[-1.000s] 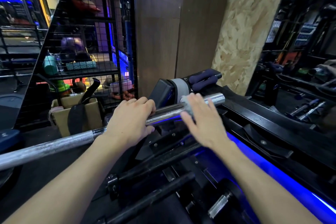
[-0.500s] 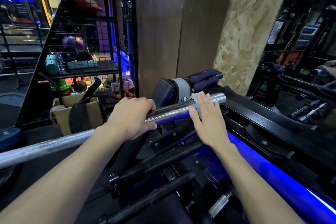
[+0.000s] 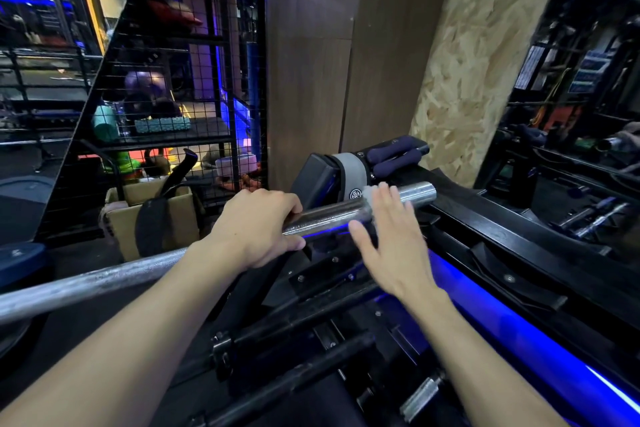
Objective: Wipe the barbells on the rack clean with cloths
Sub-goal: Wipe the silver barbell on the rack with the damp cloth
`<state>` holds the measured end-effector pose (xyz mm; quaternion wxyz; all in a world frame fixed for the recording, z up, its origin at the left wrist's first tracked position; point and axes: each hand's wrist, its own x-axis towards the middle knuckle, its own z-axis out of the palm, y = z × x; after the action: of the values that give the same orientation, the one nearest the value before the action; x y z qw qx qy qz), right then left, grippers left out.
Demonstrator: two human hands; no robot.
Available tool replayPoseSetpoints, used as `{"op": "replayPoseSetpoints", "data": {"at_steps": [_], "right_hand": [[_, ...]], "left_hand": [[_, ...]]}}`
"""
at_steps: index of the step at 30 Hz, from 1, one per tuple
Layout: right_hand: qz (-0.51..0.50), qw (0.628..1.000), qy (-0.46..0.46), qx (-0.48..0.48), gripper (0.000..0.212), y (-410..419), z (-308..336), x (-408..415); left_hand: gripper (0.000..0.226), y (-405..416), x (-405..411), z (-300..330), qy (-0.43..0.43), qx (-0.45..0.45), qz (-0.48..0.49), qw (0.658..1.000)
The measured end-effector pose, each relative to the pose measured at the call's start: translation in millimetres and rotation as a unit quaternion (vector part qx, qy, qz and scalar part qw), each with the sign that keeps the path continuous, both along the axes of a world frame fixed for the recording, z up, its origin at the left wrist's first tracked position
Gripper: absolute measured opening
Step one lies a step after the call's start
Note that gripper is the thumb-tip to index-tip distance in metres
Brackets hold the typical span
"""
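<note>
Steel barbell (image 3: 329, 217) runs from lower left up to the black rack (image 3: 485, 218) at right. Left hand (image 3: 254, 227) wraps the sleeve, fingers curled over the top, thumb underneath. Right hand (image 3: 393, 243), fingers straight, presses a pale cloth (image 3: 367, 191) onto the sleeve near its end.

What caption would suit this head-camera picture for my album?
Left hand grips the barbell while the right hand presses a cloth flat against its shiny sleeve end, above the black rack.

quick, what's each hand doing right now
Left hand: curled round the barbell, gripping it.
Right hand: fingers straight, pressing a cloth on the bar.
</note>
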<state>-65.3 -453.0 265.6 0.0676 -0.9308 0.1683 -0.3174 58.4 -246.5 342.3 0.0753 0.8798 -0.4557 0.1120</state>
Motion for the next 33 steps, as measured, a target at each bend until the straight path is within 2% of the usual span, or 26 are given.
{"op": "replayPoseSetpoints", "data": {"at_steps": [3, 5, 8, 12, 14, 17, 20, 22, 25, 27, 30, 33], "right_hand": [[0.110, 0.993, -0.011, -0.052, 0.072, 51.2, -2.7, 5.1], [0.149, 0.984, -0.013, -0.099, 0.071, 67.1, -8.2, 7.0], [0.118, 0.987, 0.014, -0.107, 0.067, 40.1, -5.8, 8.7], [0.001, 1.000, 0.007, -0.003, 0.073, -24.6, -1.4, 6.5], [-0.033, 0.999, 0.002, 0.029, 0.081, -30.5, 0.3, 7.0], [0.020, 1.000, -0.009, 0.011, 0.084, 9.4, -1.1, 8.7], [0.108, 0.992, 0.018, -0.069, 0.082, 37.8, -11.4, 1.7], [0.082, 0.991, 0.031, -0.102, 0.081, 17.1, -10.3, 1.1], [-0.021, 0.999, 0.009, -0.046, 0.081, -29.8, -2.1, -0.9], [-0.057, 0.998, 0.001, -0.013, 0.085, -36.7, 1.4, -2.6], [0.012, 1.000, -0.009, -0.018, 0.082, 0.7, 2.2, 0.3], [0.080, 0.994, 0.023, -0.074, 0.083, 25.0, -4.3, -3.7]], "left_hand": [[0.046, -0.2, 0.9, 1.0, 0.000, 0.012, 0.000, 1.000], [0.046, -0.2, 2.4, 1.4, -0.003, 0.024, -0.002, 1.000], [0.048, -0.1, 4.8, 2.7, 0.013, 0.037, -0.007, 0.999], [0.051, -1.5, 11.0, 3.1, 0.045, 0.051, -0.005, 0.998], [0.052, -3.8, 12.9, 2.5, 0.049, 0.057, -0.006, 0.997], [0.050, -5.4, 13.0, 2.2, 0.047, 0.064, -0.010, 0.997], [0.047, -3.3, 16.0, 0.9, 0.051, 0.061, -0.017, 0.997], [0.047, -1.6, 18.4, 0.1, 0.058, 0.058, -0.019, 0.996], [0.047, -0.9, 20.4, -1.3, 0.062, 0.055, -0.018, 0.996], [0.047, -2.1, 20.9, -2.7, 0.062, 0.056, -0.021, 0.996], [0.048, -3.6, 21.0, -3.2, 0.063, 0.059, -0.021, 0.996], [0.047, -2.3, 21.8, -3.5, 0.059, 0.059, -0.026, 0.996]]}}
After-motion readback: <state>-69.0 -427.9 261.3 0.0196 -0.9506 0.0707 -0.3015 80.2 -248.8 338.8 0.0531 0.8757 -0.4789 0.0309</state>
